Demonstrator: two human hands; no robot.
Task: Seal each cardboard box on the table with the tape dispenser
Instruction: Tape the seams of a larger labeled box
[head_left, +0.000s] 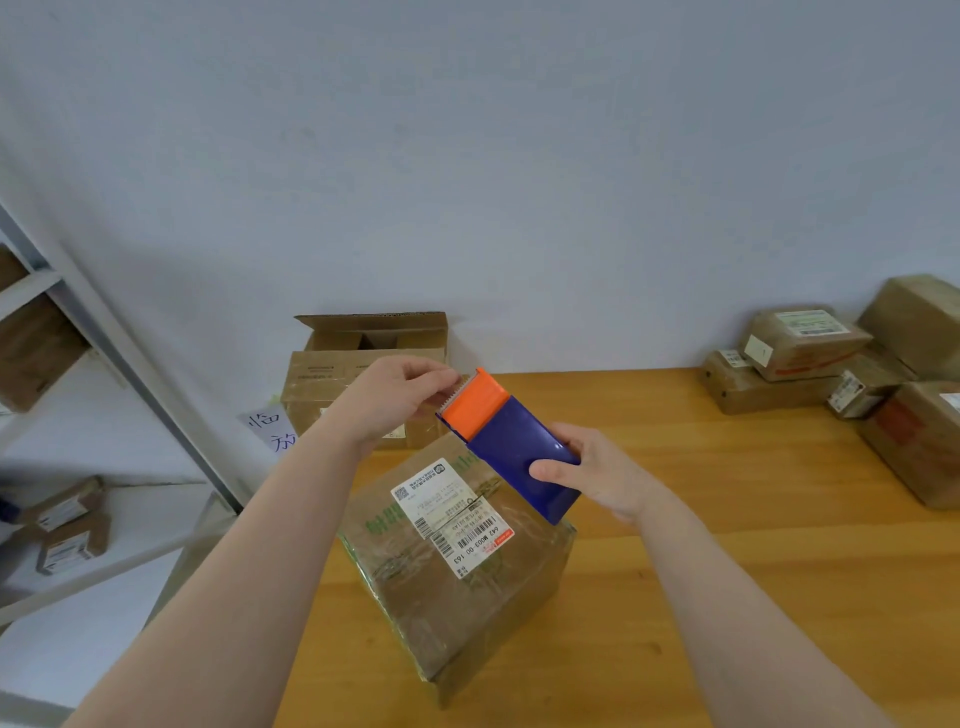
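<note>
Above the cardboard box (457, 571) on the desk (727, 519), the right hand (597, 478) grips the tape dispenser (511, 441) while the left hand (395, 395) pinches its orange toothed end, where, I think, a crooked pull could fold the tape onto itself.

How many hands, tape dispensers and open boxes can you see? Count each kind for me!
Hands: 2, the left hand and the right hand
Tape dispenser: 1
Open box: 1
Total: 4
</note>
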